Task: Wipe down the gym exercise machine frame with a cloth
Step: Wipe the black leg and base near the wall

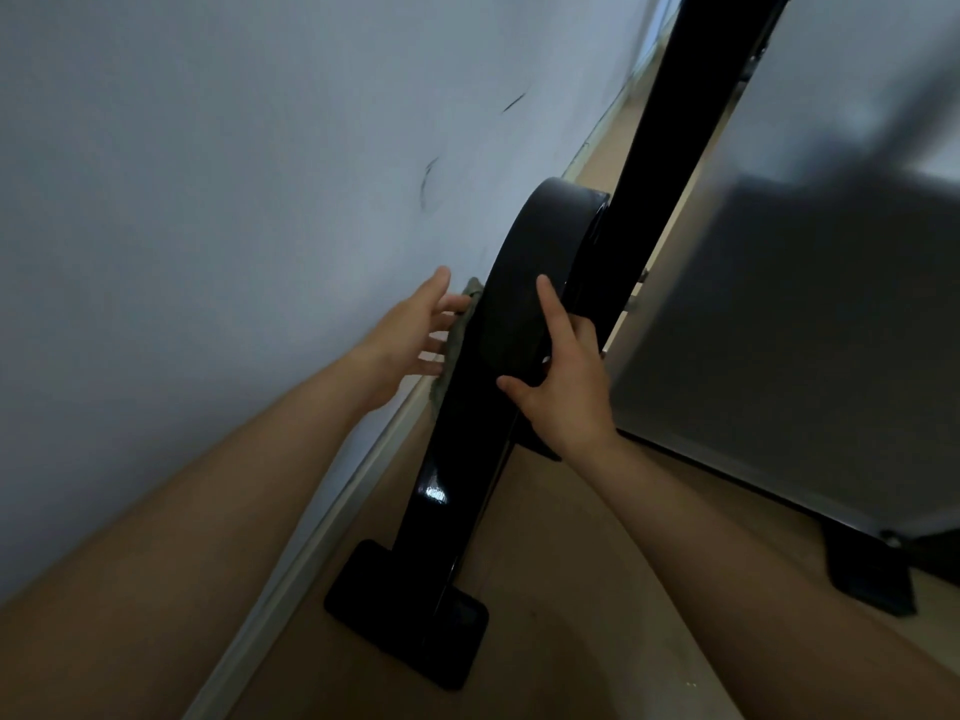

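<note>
Against the wall (pixel 208 200), low over the floor (pixel 561 563), I logged these items.

Frame (pixel 467 459): glossy black, sloping up from a flat foot (pixel 410 615) on the floor to a rounded housing, with a black post (pixel 675 122) rising behind it. It stood just beside the skirting (pixel 322 511).

Cloth (pixel 457 345): grey-green and crumpled, caught between the wall-side face of the frame and my left hand. Only a narrow strip of it showed.

Left hand (pixel 415 330): fingers straight and slightly spread, pressing the cloth flat against the frame.

Right hand (pixel 566 387): laid on the top face of the housing, forefinger stretched up along it, thumb splayed to the left, remaining fingers curled over the far edge, gripping the frame.

Wall: pale, with two dark scuff marks (pixel 431 184) above the hands.

Panel (pixel 779 330): grey and blurred, to the right of the frame; I could not tell what it belonged to.
</note>
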`<act>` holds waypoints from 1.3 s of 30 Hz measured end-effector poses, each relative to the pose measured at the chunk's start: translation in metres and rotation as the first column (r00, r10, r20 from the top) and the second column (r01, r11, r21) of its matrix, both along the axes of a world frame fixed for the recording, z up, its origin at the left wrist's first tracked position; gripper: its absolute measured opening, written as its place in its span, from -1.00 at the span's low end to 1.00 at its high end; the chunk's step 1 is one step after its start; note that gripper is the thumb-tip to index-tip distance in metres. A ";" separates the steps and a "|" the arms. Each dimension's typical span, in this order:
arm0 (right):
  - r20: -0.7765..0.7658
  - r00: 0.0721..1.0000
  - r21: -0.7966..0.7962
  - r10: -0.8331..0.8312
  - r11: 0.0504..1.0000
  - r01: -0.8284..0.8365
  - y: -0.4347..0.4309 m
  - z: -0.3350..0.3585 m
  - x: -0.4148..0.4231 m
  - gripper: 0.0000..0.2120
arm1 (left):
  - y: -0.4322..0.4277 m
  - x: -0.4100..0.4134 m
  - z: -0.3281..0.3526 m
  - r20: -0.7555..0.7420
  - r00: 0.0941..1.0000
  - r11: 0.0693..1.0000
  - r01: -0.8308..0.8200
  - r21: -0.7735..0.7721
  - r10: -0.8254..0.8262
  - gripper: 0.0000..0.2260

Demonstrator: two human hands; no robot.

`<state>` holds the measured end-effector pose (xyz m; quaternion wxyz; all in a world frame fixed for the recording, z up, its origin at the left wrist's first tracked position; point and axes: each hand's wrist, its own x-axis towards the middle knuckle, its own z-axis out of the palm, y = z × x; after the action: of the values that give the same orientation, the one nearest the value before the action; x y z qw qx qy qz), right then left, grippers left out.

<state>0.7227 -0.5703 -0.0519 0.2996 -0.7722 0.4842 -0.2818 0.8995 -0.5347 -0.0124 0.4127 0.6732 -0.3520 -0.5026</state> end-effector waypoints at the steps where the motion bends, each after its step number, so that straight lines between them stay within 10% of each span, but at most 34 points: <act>1: -0.001 1.000 -0.003 -0.001 1.000 0.001 0.000 -0.001 0.000 0.08 | -0.004 0.000 0.001 -0.020 1.000 1.000 -0.016 -0.018 0.016 -0.43; 9: 0.007 1.000 0.001 0.013 1.000 -0.013 -0.002 -0.002 -0.002 0.08 | -0.017 -0.003 0.004 -0.167 0.984 0.988 -0.084 -0.127 0.062 -0.39; 22: 0.015 1.000 0.006 0.004 1.000 -0.004 -0.002 -0.006 0.000 0.08 | 0.006 0.020 0.012 0.016 0.994 0.988 0.105 0.112 -0.107 -0.27; 39: 0.031 0.998 -0.011 0.056 0.998 -0.056 -0.005 -0.005 -0.004 0.08 | -0.042 -0.003 0.026 -0.106 0.994 0.980 0.000 -0.201 -0.022 -0.33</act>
<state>0.7187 -0.5758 -0.0569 0.3110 -0.7824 0.4563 -0.2879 0.8963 -0.5769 0.0135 0.4939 0.5982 -0.3818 -0.5024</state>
